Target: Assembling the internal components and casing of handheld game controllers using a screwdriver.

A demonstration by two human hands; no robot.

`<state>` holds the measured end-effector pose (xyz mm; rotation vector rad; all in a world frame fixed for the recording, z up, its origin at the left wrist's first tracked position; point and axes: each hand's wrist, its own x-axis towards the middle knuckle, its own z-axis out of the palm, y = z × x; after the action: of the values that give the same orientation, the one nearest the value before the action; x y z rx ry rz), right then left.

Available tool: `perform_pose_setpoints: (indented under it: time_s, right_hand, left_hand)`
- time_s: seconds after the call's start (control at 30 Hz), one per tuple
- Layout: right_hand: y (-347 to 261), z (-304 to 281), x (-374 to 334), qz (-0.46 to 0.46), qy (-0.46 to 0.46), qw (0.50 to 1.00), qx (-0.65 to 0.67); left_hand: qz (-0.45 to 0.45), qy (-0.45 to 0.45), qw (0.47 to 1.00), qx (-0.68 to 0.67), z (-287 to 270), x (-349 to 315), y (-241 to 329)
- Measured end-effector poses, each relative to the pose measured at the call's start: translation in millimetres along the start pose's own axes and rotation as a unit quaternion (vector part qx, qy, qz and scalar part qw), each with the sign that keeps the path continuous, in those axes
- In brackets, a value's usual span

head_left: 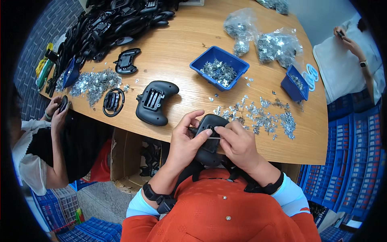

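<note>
A black game controller shell (213, 119), battery compartment facing up, is held at the table's near edge. My left hand (182, 142) grips its left side, the thumb lying over the open compartment. My right hand (240, 146) is closed, with its fingertips pressed at the compartment; whatever they pinch is too small or hidden to name. A thin pale strip shows between the two hands, but I cannot tell what it is. To the left, another black controller shell (152, 117) lies on the table with silvery strips in its compartment.
Loose metal clips (266, 117) spread to the right of a blue bin (195, 68) of clips. Clip-filled plastic bags (278, 44) and a smaller blue bin (291, 88) stand beyond. Black shells (105, 32) pile up far left. Co-workers sit left and right; a cardboard box (121, 161) stands below.
</note>
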<state>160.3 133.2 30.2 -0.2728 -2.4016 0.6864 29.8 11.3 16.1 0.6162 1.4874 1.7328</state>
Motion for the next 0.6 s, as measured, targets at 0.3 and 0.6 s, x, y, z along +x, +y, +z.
perform_pose_setpoints:
  time_s: [0.3,0.6]
  right_hand:
    - [4,-6,9,0.158,0.039,0.986,0.016]
    - [2,-6,4,0.296,-0.053,0.933,0.2]
  left_hand:
    - [-0.02,0.005,0.999,-0.05,0,-2,0]
    - [0.007,0.026,0.995,0.099,-1,0,-5]
